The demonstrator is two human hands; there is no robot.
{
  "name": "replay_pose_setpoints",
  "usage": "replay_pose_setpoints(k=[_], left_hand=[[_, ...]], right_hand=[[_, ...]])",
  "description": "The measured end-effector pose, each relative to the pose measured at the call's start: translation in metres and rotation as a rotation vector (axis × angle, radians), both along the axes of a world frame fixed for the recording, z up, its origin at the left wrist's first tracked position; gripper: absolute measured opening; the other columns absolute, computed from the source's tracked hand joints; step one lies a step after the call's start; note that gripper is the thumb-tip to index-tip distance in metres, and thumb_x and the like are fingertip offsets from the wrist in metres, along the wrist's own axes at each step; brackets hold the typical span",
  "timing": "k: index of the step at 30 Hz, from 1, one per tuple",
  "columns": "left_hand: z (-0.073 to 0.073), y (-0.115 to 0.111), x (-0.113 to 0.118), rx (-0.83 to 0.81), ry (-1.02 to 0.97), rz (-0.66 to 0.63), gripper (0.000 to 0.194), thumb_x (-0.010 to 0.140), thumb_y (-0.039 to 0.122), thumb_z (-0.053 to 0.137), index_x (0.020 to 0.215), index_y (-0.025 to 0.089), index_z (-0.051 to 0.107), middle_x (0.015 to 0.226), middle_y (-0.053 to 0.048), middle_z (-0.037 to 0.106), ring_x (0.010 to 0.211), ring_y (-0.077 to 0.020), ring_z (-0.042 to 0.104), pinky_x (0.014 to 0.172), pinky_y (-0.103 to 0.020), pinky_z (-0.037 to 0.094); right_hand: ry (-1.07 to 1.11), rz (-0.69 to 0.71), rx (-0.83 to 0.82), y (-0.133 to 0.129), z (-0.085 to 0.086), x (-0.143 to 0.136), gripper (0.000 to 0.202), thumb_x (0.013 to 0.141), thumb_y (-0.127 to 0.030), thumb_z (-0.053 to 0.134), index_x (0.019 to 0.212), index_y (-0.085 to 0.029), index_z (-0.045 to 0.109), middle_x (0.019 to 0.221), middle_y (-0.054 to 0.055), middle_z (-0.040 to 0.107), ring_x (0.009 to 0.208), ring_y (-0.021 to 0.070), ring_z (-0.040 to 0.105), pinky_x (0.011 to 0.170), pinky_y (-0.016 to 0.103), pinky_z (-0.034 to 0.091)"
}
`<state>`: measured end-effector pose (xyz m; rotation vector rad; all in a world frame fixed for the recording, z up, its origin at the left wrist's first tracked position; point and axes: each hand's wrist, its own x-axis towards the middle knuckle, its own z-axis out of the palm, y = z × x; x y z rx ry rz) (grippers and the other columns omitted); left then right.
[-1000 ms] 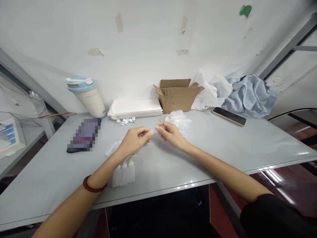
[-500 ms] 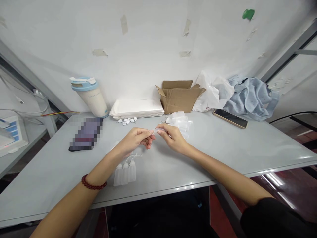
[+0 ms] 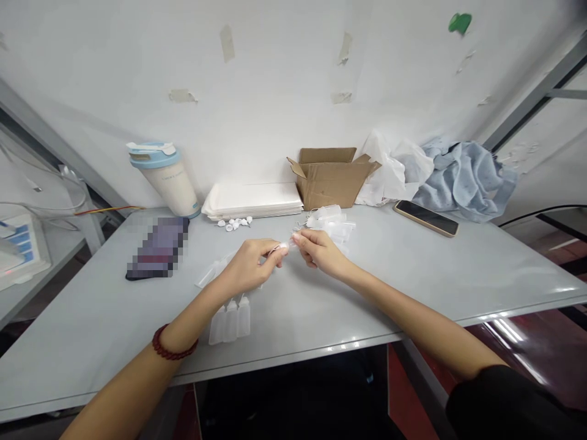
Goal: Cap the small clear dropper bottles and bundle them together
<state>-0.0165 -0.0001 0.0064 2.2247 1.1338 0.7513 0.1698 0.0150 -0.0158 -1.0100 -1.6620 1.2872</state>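
Whitish plastic piece (image 3: 290,243), one: pinched by my left hand (image 3: 250,264) and right hand (image 3: 321,252), close together, seemingly calling for steadiness.

Grey table (image 3: 367,287) against a white wall (image 3: 275,67) (tape scraps (image 3: 227,44) and all), red floor (image 3: 518,360).

Single head-worn view, forward and down over the hands (image 3: 287,253), fairly near.
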Motion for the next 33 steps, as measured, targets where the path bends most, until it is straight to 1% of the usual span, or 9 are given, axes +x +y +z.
replay_pose_setpoints(k=[4,7,11,14,17,20,23,28,33], left_hand=[[-0.002,0.001,0.000,0.103,0.038,-0.019,0.036,0.092,0.029,0.041,0.060,0.018,0.053,0.057,0.001,0.053,0.053,-0.0113,0.046,0.051,-0.024,0.033],[-0.005,0.003,-0.001,0.116,0.057,-0.001,0.036,0.092,0.029,0.041,0.058,0.018,0.050,0.055,0.002,0.049,0.052,-0.0113,0.042,0.050,-0.024,0.032],[-0.008,0.008,-0.001,0.071,0.025,0.067,0.036,0.091,0.036,0.044,0.063,0.018,0.056,0.062,-0.001,0.060,0.060,-0.0138,0.052,0.055,-0.024,0.039],[-0.010,0.014,-0.003,0.044,-0.037,0.143,0.032,0.090,0.040,0.047,0.076,0.018,0.065,0.075,-0.004,0.070,0.072,-0.0172,0.062,0.064,-0.025,0.047],[-0.012,0.021,-0.009,0.045,-0.074,0.240,0.027,0.086,0.037,0.051,0.088,0.018,0.069,0.084,-0.005,0.074,0.081,-0.0199,0.067,0.071,-0.027,0.050],[-0.014,0.029,-0.019,0.056,-0.028,0.361,0.023,0.082,0.029,0.051,0.089,0.018,0.070,0.089,-0.006,0.076,0.081,-0.0211,0.068,0.073,-0.030,0.052],[-0.016,0.040,-0.032,0.057,0.078,0.480,0.028,0.078,0.017,0.045,0.089,0.016,0.072,0.092,-0.008,0.076,0.082,-0.0233,0.068,0.079,-0.035,0.051],[-0.026,0.061,-0.059,0.220,0.272,0.569,0.035,0.075,0.010,0.042,0.094,0.012,0.072,0.105,-0.014,0.073,0.102,-0.0300,0.064,0.092,-0.040,0.046],[-0.040,0.075,-0.075,0.254,0.373,0.577,0.036,0.075,0.009,0.044,0.097,0.013,0.072,0.106,-0.015,0.072,0.102,-0.0306,0.064,0.093,-0.040,0.046]], right_hand=[[0.049,0.025,-0.098,0.002,-0.001,0.000,0.048,0.084,-0.058,0.054,0.060,-0.022,0.034,0.047,-0.009,0.029,0.041,0.0066,0.028,0.039,0.023,0.026],[0.057,0.022,-0.114,0.003,-0.003,-0.001,0.048,0.083,-0.059,0.056,0.061,-0.022,0.035,0.048,-0.008,0.029,0.042,0.0066,0.029,0.039,0.022,0.027],[0.060,-0.017,-0.081,0.005,-0.005,-0.001,0.047,0.081,-0.060,0.057,0.062,-0.021,0.039,0.053,-0.007,0.034,0.044,0.0072,0.034,0.039,0.022,0.032],[0.024,-0.069,-0.039,0.010,-0.005,0.003,0.044,0.086,-0.058,0.051,0.064,-0.020,0.044,0.054,-0.005,0.040,0.044,0.0084,0.037,0.041,0.024,0.034],[-0.106,-0.192,0.122,0.018,-0.004,0.011,0.036,0.092,-0.047,0.045,0.073,-0.018,0.053,0.061,-0.001,0.051,0.049,0.0109,0.045,0.048,0.026,0.037],[-0.381,-0.329,0.415,0.028,-0.004,0.022,0.024,0.092,-0.034,0.048,0.094,-0.015,0.063,0.083,0.007,0.065,0.071,0.0177,0.058,0.066,0.031,0.044],[-0.667,-0.434,0.601,0.039,-0.006,0.033,0.024,0.091,-0.027,0.050,0.105,-0.014,0.065,0.096,0.013,0.068,0.087,0.0245,0.060,0.076,0.036,0.045],[-0.854,-0.554,0.684,0.053,-0.013,0.047,0.029,0.093,-0.025,0.046,0.111,-0.012,0.065,0.103,0.017,0.066,0.099,0.0310,0.054,0.081,0.042,0.045],[-0.892,-0.574,0.728,0.059,-0.021,0.053,0.028,0.089,-0.019,0.048,0.108,-0.011,0.067,0.099,0.017,0.065,0.096,0.0311,0.052,0.079,0.042,0.044]])
